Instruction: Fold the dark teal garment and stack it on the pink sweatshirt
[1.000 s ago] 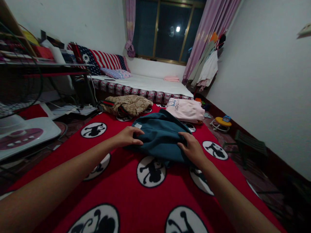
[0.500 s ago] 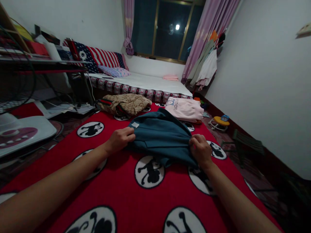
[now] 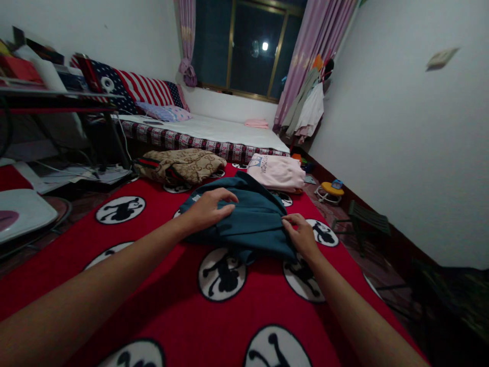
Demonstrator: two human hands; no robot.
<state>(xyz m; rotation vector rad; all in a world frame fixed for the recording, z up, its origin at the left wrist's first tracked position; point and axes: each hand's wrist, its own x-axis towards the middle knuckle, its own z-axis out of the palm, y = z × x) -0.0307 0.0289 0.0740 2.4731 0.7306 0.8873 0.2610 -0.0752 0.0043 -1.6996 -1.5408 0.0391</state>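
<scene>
A dark teal top [image 3: 248,219], folded into a rough bundle, lies on the red blanket [image 3: 183,290] in front of me. Over its left part hovers my left hand [image 3: 214,206], thumb and fingers apart, holding nothing. A small pale patch on the top peeks out behind that hand. At the right edge of the cloth, my right hand [image 3: 301,234] has thumb and forefinger closed on the fabric. Beyond the top lie a folded pink sweatshirt [image 3: 277,173] with print and a brown patterned garment [image 3: 181,165].
A bed with a white sheet [image 3: 217,127] stands under the window. To the left is a cluttered desk [image 3: 57,102] with a white-seated chair [image 3: 23,214] before it. A yellow-topped stool [image 3: 331,189] and a dark folding stool [image 3: 367,219] are along the right wall.
My left hand has let go of the top's left edge and moved right, over the cloth, with fingers spread. My right hand stays at the right edge. The view has turned slightly right.
</scene>
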